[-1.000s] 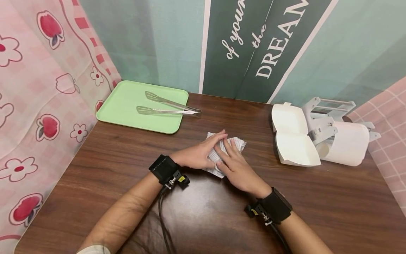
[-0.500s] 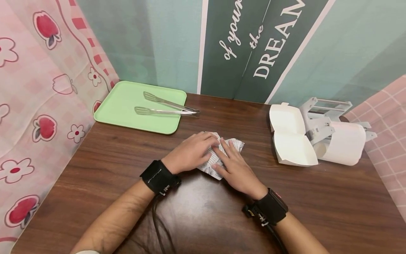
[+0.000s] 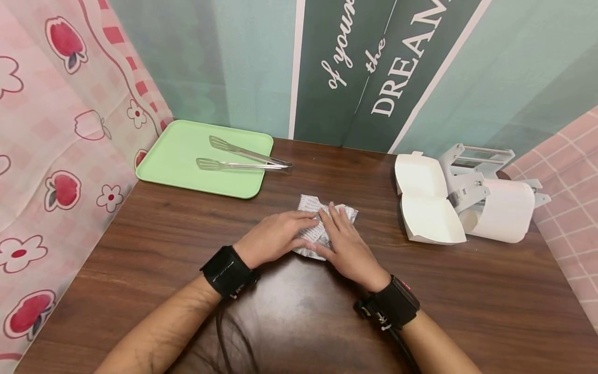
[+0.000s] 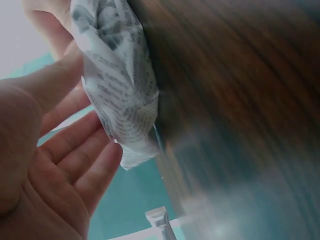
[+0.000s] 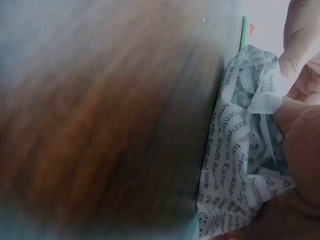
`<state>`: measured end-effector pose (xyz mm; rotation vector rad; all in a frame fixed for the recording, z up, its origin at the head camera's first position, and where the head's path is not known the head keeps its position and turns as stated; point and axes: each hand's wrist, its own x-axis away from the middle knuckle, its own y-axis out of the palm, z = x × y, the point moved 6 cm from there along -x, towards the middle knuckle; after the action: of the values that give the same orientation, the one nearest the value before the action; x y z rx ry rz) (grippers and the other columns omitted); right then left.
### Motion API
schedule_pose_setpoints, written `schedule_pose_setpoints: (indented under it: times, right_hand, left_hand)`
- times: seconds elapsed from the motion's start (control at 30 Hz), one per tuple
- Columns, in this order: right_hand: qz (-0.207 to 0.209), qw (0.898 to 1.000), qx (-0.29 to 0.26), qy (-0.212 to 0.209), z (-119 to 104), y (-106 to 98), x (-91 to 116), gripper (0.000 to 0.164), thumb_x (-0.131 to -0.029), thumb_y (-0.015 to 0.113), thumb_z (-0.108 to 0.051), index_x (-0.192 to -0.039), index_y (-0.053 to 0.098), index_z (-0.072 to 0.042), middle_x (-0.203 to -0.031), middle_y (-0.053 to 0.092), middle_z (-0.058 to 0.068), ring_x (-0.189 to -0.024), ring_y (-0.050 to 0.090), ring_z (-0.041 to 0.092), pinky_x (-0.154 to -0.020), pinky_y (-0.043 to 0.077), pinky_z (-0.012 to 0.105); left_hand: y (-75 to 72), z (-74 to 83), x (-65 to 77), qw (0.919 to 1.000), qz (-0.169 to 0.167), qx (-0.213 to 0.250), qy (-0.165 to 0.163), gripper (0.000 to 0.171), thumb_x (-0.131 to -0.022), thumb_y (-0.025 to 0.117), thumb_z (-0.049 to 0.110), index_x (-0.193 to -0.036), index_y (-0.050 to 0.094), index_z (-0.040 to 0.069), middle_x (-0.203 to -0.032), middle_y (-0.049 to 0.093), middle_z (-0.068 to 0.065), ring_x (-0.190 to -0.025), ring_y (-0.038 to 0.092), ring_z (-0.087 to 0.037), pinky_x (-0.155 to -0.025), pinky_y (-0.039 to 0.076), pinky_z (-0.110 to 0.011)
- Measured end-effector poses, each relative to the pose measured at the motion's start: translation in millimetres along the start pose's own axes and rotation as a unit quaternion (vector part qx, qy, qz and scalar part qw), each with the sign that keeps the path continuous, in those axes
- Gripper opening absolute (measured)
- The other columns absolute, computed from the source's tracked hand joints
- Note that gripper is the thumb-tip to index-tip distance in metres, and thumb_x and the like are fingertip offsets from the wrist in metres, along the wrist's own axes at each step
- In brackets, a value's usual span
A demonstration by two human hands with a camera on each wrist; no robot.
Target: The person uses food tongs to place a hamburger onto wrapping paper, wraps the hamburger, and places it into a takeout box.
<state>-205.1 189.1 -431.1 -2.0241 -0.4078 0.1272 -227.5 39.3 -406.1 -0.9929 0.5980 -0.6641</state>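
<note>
A small packet wrapped in printed newspaper-style paper [image 3: 321,235] lies on the brown wooden table between both hands. My left hand [image 3: 273,236] rests against its left side, the fingertips reaching onto the top. Over the right part my right hand [image 3: 352,252] lies with its fingers extended, pressing the paper. Up close in the left wrist view, the wrapped packet [image 4: 120,85] looks creased, and the left fingers touch its edge without curling round it. The right wrist view shows folded layers of the printed wrapper [image 5: 235,145] under the right hand. Whatever is inside is hidden.
At the back left lies a light green tray [image 3: 187,176] with metal tongs [image 3: 243,165] across it, their joined end past its rim. An open white carton [image 3: 432,218] stands at the right, beside a roll [image 3: 509,213] on a grey holder [image 3: 467,192].
My left hand has drawn back from the packet's far left corner, baring it, and now rests lower on the left side. The right hand stays nearly where it was on the packet.
</note>
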Motion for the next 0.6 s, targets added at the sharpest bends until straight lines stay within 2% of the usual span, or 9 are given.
schedule_pose_setpoints:
  times: [0.13, 0.23, 0.43, 0.6]
  right_hand:
    - [-0.023, 0.998, -0.036, 0.044, 14, -1, -2, 0.099, -0.095, 0.065, -0.052, -0.162, 0.013, -0.002, -0.168, 0.003, 0.028, -0.155, -0.001, 0.048, -0.120, 0.018, 0.067]
    - [-0.042, 0.996, -0.058, 0.059, 21, -1, -3, 0.105, -0.093, 0.067, -0.054, -0.162, 0.008, 0.000, -0.168, 0.001, 0.028, -0.156, -0.003, 0.046, -0.120, 0.018, 0.067]
    - [-0.057, 0.994, -0.079, 0.054, 21, 0, -2, 0.107, -0.094, 0.067, -0.051, -0.161, 0.005, 0.003, -0.168, -0.003, 0.027, -0.157, -0.005, 0.043, -0.122, 0.013, 0.066]
    - [-0.046, 0.992, -0.107, 0.043, 21, -3, 4, 0.102, -0.095, 0.067, -0.048, -0.162, 0.007, 0.001, -0.169, 0.000, 0.024, -0.157, -0.004, 0.041, -0.123, 0.013, 0.065]
  left_hand:
    - [1.8, -2.3, -2.7, 1.0000, 0.001, 0.008, 0.003, 0.054, -0.095, 0.067, 0.041, -0.141, 0.061, 0.014, -0.146, 0.059, -0.006, -0.133, 0.058, -0.020, -0.108, 0.049, -0.038]
    - [3.0, -0.9, -3.2, 0.9999, 0.002, -0.003, 0.013, 0.054, -0.095, 0.066, 0.045, -0.139, 0.063, 0.015, -0.144, 0.061, -0.007, -0.130, 0.061, -0.021, -0.106, 0.051, -0.038]
    - [5.8, 3.3, -0.9, 0.9979, -0.009, -0.059, 0.025, 0.057, -0.092, 0.068, 0.049, -0.142, 0.061, 0.021, -0.148, 0.058, -0.007, -0.127, 0.063, -0.023, -0.101, 0.054, -0.041]
    - [8.9, 11.0, -0.8, 0.9894, -0.008, -0.135, 0.052, 0.064, -0.087, 0.072, 0.049, -0.146, 0.055, 0.030, -0.155, 0.051, -0.003, -0.136, 0.057, -0.021, -0.103, 0.053, -0.047]
